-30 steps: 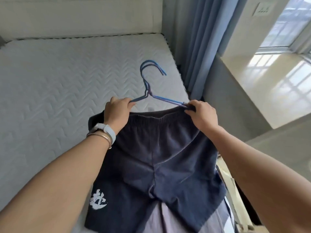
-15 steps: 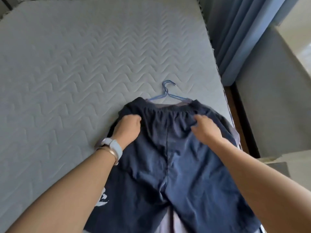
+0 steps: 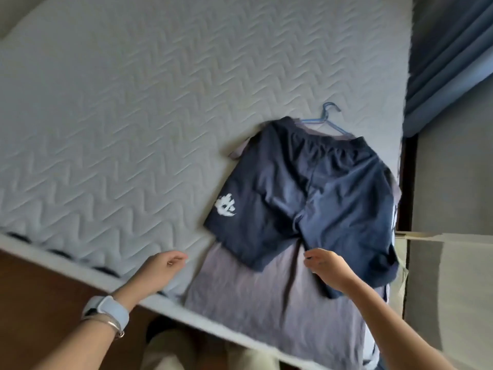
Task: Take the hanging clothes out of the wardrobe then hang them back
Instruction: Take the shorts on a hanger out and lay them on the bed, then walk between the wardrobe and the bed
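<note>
Dark navy shorts (image 3: 314, 193) with a white print on one leg lie flat on the mattress (image 3: 133, 116), on top of a pale lilac garment (image 3: 266, 297). A blue wire hanger (image 3: 326, 120) sticks out past the waistband. My left hand (image 3: 160, 271) hovers over the mattress edge, left of the lilac garment, fingers loosely curled and holding nothing. My right hand (image 3: 328, 268) hangs just above the shorts' hem, fingers bent, holding nothing I can see.
A blue curtain (image 3: 448, 49) hangs at the upper right beside a grey wall. A pale panel (image 3: 453, 289) stands at the right. Brown floor (image 3: 40, 303) shows below the mattress edge, with my trouser legs at the bottom.
Both hands let go of the shorts' waistband and pulled back toward the mattress edge. The shorts and hanger now lie flat on the mattress, and my view has tilted.
</note>
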Available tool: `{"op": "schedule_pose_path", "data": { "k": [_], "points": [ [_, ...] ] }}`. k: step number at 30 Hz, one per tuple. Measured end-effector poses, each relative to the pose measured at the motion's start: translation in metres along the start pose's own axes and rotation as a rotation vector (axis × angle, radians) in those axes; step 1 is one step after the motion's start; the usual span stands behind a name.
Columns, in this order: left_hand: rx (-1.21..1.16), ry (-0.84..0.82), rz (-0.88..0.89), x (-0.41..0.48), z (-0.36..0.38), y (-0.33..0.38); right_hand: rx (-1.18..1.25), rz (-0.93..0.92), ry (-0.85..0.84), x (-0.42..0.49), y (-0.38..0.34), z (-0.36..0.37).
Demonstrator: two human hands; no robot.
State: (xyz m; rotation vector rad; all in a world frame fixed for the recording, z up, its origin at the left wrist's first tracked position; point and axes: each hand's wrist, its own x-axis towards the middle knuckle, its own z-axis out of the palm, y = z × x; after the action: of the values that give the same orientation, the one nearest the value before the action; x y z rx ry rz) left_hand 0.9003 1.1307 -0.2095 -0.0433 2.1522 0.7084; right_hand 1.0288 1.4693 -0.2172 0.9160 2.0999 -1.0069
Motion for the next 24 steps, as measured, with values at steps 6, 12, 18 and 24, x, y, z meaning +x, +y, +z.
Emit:
{"op": "schedule_pose_path", "data": {
  "k": [6, 12, 18, 24],
  "points": [
    [-0.216, -0.030, -0.085, -0.117, -0.035, -0.147, 0.111, 0.039, 0.003, -0.071, -0.032, 0.131],
    [-0.476, 0.090, -0.297, -0.180, -0.055, -0.318, -0.175, 0.024, -0.060, -0.122, -0.083, 0.271],
    [-0.887, 0.324, -0.476, -0.234, -0.065, -0.425, -0.411, -0.188, -0.270, -0.131, -0.199, 0.360],
    [-1.223, 0.488, -0.694, -0.261, -0.068, -0.480, -0.527, -0.323, -0.350, -0.117, -0.333, 0.425]
  ]
}}
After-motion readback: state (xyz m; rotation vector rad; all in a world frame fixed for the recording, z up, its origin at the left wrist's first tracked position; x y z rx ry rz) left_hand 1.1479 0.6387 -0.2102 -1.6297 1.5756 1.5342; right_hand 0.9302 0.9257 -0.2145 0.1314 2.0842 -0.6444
